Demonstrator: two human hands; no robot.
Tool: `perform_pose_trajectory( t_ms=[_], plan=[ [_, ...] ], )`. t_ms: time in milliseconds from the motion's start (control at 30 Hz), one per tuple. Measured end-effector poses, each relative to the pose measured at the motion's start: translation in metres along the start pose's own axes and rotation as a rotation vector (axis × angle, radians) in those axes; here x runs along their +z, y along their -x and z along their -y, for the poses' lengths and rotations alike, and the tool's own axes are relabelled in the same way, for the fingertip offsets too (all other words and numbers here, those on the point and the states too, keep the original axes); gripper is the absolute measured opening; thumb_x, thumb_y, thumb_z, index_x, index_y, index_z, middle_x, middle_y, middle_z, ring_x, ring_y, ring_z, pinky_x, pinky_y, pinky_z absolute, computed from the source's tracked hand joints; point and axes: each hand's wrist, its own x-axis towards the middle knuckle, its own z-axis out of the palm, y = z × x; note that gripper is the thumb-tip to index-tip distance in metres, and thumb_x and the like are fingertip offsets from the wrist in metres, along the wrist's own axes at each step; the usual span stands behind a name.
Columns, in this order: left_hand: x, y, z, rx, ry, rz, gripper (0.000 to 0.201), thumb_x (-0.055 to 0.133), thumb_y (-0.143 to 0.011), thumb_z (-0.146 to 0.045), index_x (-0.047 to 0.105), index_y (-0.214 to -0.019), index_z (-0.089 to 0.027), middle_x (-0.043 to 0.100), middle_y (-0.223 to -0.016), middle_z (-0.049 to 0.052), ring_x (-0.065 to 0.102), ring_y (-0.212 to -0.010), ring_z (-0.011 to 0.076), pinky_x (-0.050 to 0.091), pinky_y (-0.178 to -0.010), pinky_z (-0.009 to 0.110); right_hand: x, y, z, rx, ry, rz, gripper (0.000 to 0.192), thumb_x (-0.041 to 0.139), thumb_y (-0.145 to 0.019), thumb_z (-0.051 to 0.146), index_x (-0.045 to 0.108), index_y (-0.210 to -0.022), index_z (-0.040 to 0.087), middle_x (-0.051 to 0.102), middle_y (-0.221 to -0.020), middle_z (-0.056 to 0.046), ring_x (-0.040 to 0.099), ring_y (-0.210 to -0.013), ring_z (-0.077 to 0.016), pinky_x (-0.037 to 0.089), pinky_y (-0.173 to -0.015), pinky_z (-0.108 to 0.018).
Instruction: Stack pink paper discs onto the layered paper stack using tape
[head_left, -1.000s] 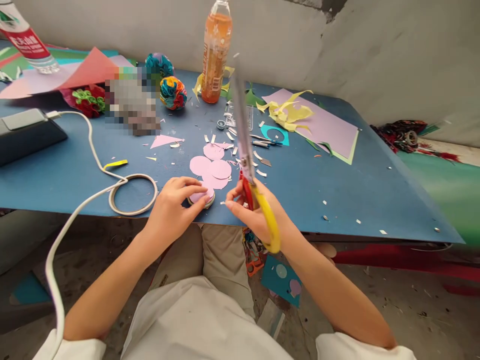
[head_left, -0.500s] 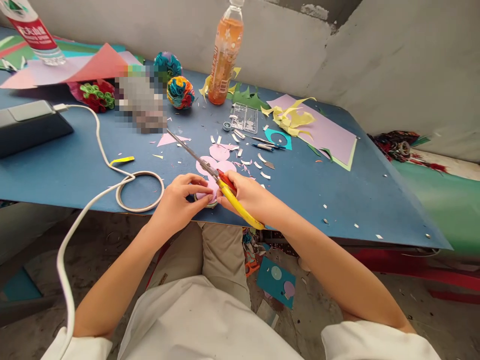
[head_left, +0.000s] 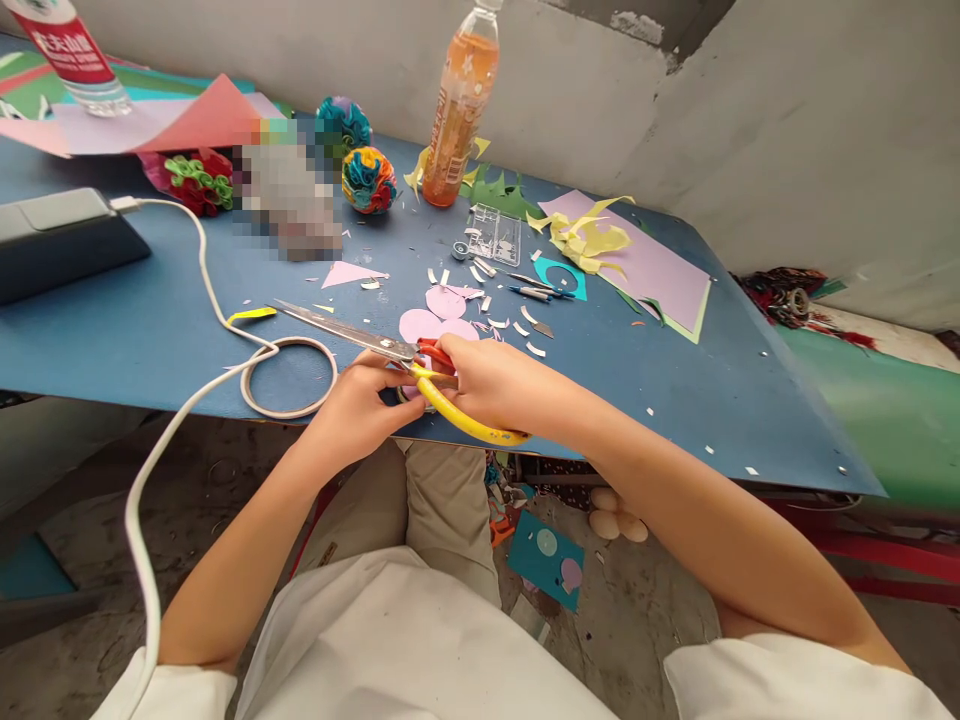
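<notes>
Scissors (head_left: pixel 472 420) with yellow and red handles are gripped in my right hand (head_left: pixel 499 380), their blades pointing left across my left hand. My left hand (head_left: pixel 364 400) is curled at the table's front edge. Its thumb and fingers are closed on a pink paper circle (head_left: pixel 417 381), and the scissors partly hide the fingertips. Under that circle a round rim shows, but I cannot make out what it belongs to. Just beyond my hands lie more pink paper circles (head_left: pixel 421 325), close together. A roll of tape (head_left: pixel 244 388) lies flat to the left of my left hand.
A white cable (head_left: pixel 206 265) runs from a dark box (head_left: pixel 67 245) across the left side. Behind stand an orange drink bottle (head_left: pixel 459 110) and paper flower balls (head_left: pixel 369 181). Paper scraps, pens (head_left: pixel 534 293) and a pink sheet (head_left: pixel 660 270) lie on the blue table (head_left: pixel 712 400).
The scissors have swung so their tips point further left and lower, over my left hand. My right hand has turned with them. My left hand stays by the pink circle.
</notes>
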Motion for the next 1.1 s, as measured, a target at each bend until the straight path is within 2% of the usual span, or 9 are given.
perform_pose_trajectory(
  t_ms=[167,267,433,600,767,833,900,1100],
  plan=[
    [0.000,-0.001,-0.001,0.026,0.073,0.023,0.027,0.064,-0.074,-0.024,0.073,-0.099,-0.022,0.072,-0.105,0.003,0.061,-0.102,0.0227,0.046,-0.093,0.033,0.001,-0.002,0.004,-0.010,0.095,-0.034,0.021,0.059,-0.082,0.031,0.053,-0.093,0.015,0.061,-0.079,-0.009,0.054,-0.063,-0.0191,0.029,-0.050,-0.026],
    [-0.001,-0.001,-0.001,0.024,0.093,0.037,0.027,0.065,-0.075,-0.027,0.073,-0.099,-0.020,0.073,-0.103,0.004,0.064,-0.099,0.0231,0.048,-0.090,0.033,-0.002,-0.002,0.009,-0.009,0.118,-0.013,0.021,0.059,-0.081,0.032,0.054,-0.093,0.015,0.062,-0.080,-0.010,0.055,-0.062,-0.0193,0.030,-0.050,-0.026],
    [-0.001,-0.001,0.002,-0.015,0.064,0.045,0.026,0.065,-0.073,-0.023,0.074,-0.098,-0.020,0.074,-0.094,0.004,0.065,-0.094,0.0229,0.047,-0.090,0.034,-0.004,-0.004,0.012,0.007,0.110,0.034,0.028,0.060,-0.081,0.039,0.055,-0.097,0.016,0.062,-0.078,-0.009,0.055,-0.061,-0.0201,0.032,-0.052,-0.027],
    [0.000,0.000,0.000,0.088,0.008,-0.006,0.020,0.066,-0.076,-0.028,0.074,-0.092,-0.019,0.069,-0.105,0.006,0.060,-0.103,0.0222,0.044,-0.093,0.033,-0.003,-0.007,0.000,0.030,0.032,-0.003,0.026,0.061,-0.080,0.040,0.052,-0.091,0.018,0.062,-0.082,-0.009,0.056,-0.067,-0.0206,0.033,-0.054,-0.026],
    [0.001,0.000,-0.001,0.161,-0.054,-0.043,0.013,0.068,-0.077,-0.028,0.073,-0.086,-0.020,0.066,-0.104,0.006,0.059,-0.101,0.0204,0.046,-0.089,0.033,-0.004,-0.007,-0.023,0.031,-0.135,0.052,0.027,0.063,-0.075,0.039,0.046,-0.083,0.020,0.059,-0.083,-0.005,0.053,-0.069,-0.0176,0.033,-0.054,-0.026],
    [0.001,0.001,0.000,0.190,-0.091,-0.046,0.011,0.066,-0.079,-0.026,0.071,-0.086,-0.021,0.066,-0.103,0.006,0.059,-0.101,0.0197,0.046,-0.089,0.034,-0.004,-0.006,-0.033,0.005,-0.234,0.010,0.026,0.064,-0.073,0.035,0.045,-0.082,0.020,0.056,-0.082,-0.003,0.050,-0.068,-0.0154,0.034,-0.055,-0.025],
    [0.003,0.003,-0.001,0.254,-0.175,-0.076,0.008,0.064,-0.081,-0.023,0.069,-0.086,-0.021,0.066,-0.102,0.005,0.059,-0.099,0.0193,0.046,-0.089,0.035,-0.003,-0.006,-0.045,-0.020,-0.364,-0.087,0.027,0.064,-0.074,0.036,0.045,-0.083,0.020,0.054,-0.079,0.000,0.048,-0.065,-0.0134,0.034,-0.056,-0.025],
    [0.017,0.014,-0.018,0.532,-0.687,-0.237,0.011,0.057,-0.082,-0.010,0.066,-0.083,-0.016,0.068,-0.097,0.008,0.059,-0.090,0.0220,0.049,-0.079,0.037,0.012,-0.026,-0.081,-0.025,-0.604,-0.456,0.034,0.063,-0.073,0.046,0.040,-0.079,0.021,0.047,-0.068,0.004,0.041,-0.059,-0.0113,0.032,-0.054,-0.026]
  ],
)
